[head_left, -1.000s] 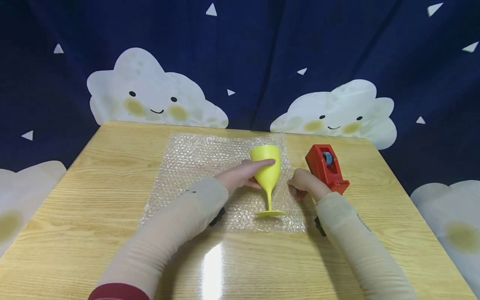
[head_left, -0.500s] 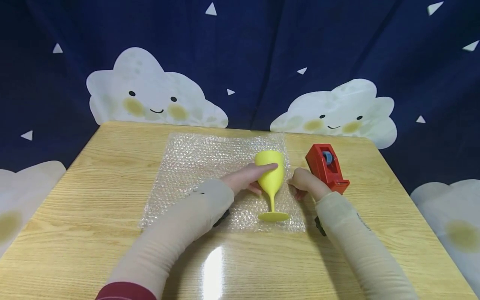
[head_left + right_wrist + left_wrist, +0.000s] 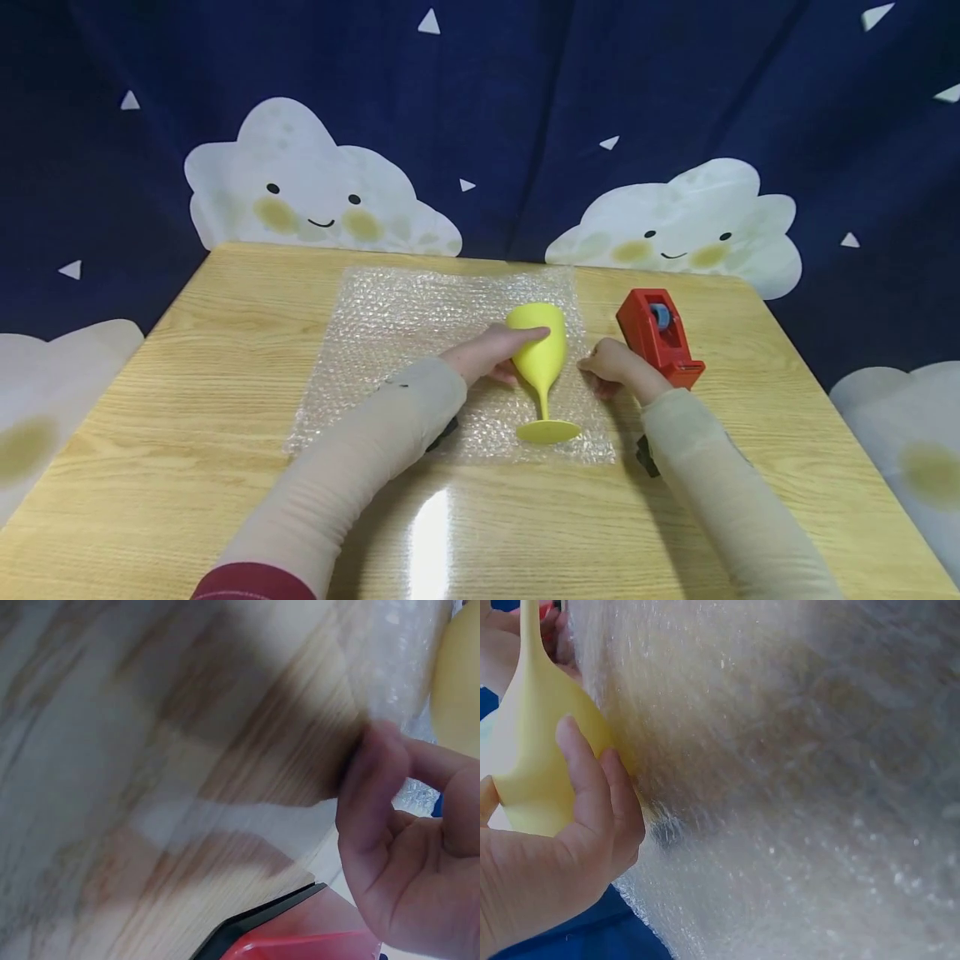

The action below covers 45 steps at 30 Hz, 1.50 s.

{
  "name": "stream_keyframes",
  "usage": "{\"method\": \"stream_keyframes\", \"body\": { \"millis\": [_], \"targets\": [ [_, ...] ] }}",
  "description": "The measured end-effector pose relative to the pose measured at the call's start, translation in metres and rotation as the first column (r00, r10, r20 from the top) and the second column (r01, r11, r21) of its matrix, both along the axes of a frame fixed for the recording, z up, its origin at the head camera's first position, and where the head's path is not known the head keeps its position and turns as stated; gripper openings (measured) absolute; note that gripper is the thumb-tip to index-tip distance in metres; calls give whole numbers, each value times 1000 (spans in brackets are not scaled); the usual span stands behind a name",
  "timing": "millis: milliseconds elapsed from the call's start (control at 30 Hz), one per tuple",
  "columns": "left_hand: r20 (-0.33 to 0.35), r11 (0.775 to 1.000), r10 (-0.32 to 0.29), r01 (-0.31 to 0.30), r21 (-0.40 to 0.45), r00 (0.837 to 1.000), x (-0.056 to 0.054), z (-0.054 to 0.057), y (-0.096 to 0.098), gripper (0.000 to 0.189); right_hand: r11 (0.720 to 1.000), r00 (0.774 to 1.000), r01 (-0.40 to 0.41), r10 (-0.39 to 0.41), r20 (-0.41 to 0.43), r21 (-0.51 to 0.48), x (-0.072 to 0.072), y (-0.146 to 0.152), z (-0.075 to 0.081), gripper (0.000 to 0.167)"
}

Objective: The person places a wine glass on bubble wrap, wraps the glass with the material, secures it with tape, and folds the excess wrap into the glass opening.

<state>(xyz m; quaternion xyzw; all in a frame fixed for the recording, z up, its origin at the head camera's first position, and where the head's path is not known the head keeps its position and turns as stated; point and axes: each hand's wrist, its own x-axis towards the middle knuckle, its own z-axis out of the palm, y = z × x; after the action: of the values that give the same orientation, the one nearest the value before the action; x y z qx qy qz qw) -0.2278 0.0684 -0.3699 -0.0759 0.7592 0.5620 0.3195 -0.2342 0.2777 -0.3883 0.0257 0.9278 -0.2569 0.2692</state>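
While the left hand curls fingers and thumb round the yellow goblet over the right part of the bubble wrap, the right hand pinches that sheet's right edge. Just beside that hand, I see a red tape dispenser on the wooden table.

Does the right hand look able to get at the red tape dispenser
Probably yes: the tape dispenser sits close beside the right hand, nothing visible between, though it seems to be pinching the bubble wrap.
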Motion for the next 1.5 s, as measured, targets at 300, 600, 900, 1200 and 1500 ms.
{"method": "stream_keyframes", "body": {
  "millis": [300, 600, 900, 1200, 1500],
  "targets": [
    [-3, 1000, -7, 7, -28, 1000, -2, 4, 1, 67, 989, 1000, 26, -28, -12, -144, 6, 4, 11, 23],
    [-30, 999, 41, -42, -30, 999, -3, 3, 1, 68, 978, 995, 38, -55, -81, -203, 10, -15, 30, 58],
    [-86, 993, 100, -104, -46, 991, -3, 2, -3, 66, 920, 986, 70, -121, -110, -386, 12, -42, 27, 53],
    [-160, 993, 93, -104, -60, 983, 0, 2, -8, 64, 766, 995, 93, -86, 43, -636, 16, -42, 23, 54],
    [-139, 990, 30, -49, -131, 990, 1, 4, -11, 85, 694, 999, 20, 4, 32, -719, 16, -44, 18, 54]
  ]
}}
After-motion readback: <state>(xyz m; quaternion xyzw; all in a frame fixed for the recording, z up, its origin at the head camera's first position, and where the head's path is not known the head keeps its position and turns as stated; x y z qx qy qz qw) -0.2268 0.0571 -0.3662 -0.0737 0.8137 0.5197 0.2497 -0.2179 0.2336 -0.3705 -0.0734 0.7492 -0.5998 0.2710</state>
